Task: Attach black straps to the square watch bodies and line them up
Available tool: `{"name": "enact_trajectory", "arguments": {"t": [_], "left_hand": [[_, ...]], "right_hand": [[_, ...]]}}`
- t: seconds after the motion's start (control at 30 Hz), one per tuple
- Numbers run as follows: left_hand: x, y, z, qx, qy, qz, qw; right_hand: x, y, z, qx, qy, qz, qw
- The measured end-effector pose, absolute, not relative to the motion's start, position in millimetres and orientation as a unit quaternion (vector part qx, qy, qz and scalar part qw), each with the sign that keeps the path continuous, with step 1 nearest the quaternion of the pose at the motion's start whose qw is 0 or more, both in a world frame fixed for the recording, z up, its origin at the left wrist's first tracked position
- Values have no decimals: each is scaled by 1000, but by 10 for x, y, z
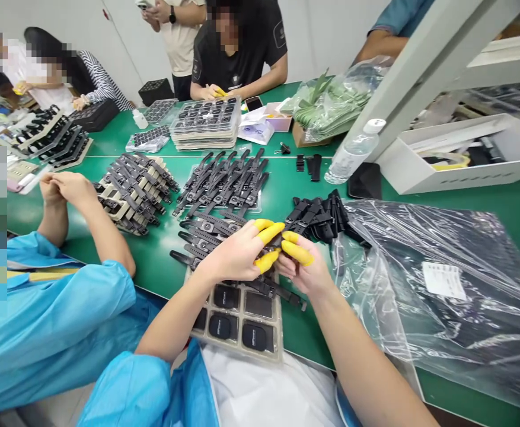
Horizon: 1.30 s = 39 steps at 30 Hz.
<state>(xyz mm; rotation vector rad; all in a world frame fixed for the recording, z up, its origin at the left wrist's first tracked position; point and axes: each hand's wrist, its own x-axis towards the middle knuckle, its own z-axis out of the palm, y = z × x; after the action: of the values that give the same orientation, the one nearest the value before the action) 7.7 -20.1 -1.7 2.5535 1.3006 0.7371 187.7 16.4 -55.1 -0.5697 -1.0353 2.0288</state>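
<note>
My left hand (237, 252) and my right hand (309, 265) meet over the near tray, yellow finger cots on several fingertips. Both are closed on a small dark smartwatch (276, 241), mostly hidden by the fingers. Under my left hand lie several black-strapped watches (204, 228). One dark strap (292, 295) sticks out below my hands; I cannot tell whether it joins the held piece. Closest to me is a clear compartment tray (279, 338) with square black watch bodies (257, 336) in its pockets. A heap of loose black straps (315, 216) lies just beyond my right hand.
Large plastic-wrapped black sheet (459, 237) covers the right side. Behind it stand a water bottle (355, 151), a white box (459, 172) and a slanted post (428, 77). More watch stacks (137, 190) lie left, beside a co-worker's hands (70, 187). Other people sit across the green table (153, 255).
</note>
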Motion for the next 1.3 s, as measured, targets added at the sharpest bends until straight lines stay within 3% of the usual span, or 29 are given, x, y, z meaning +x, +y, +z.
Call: {"name": "enact_trajectory", "arguments": {"t": [0.13, 0.33, 0.47, 0.67, 0.73, 0.9, 1.13, 1.3], "left_hand": [[31, -302, 201, 864, 481, 145, 40], [-346, -396, 547, 830, 558, 21, -21], [-588, -502, 505, 823, 568, -13, -19], [-499, -883, 206, 821, 534, 58, 192], [-411, -992, 100, 843, 492, 49, 210], [-285, -1058, -204, 864, 484, 12, 139], [-287, -1250, -312, 845, 525, 97, -27], [-175, -1587, -200, 831, 556, 4, -16]], "right_hand": [[1974, 220, -659, -252, -537, 686, 422], [2061, 312, -600, -312, -743, 500, 318], [2145, 234, -387, -304, -818, 400, 279], [2653, -307, -290, -353, -818, 416, 179], [2794, -515, -376, -373, -807, 442, 120], [2879, -789, -581, -399, -806, 429, 85], [2921, -675, -471, -392, -817, 407, 113], [2882, -211, -451, -473, -786, 361, 171]]}}
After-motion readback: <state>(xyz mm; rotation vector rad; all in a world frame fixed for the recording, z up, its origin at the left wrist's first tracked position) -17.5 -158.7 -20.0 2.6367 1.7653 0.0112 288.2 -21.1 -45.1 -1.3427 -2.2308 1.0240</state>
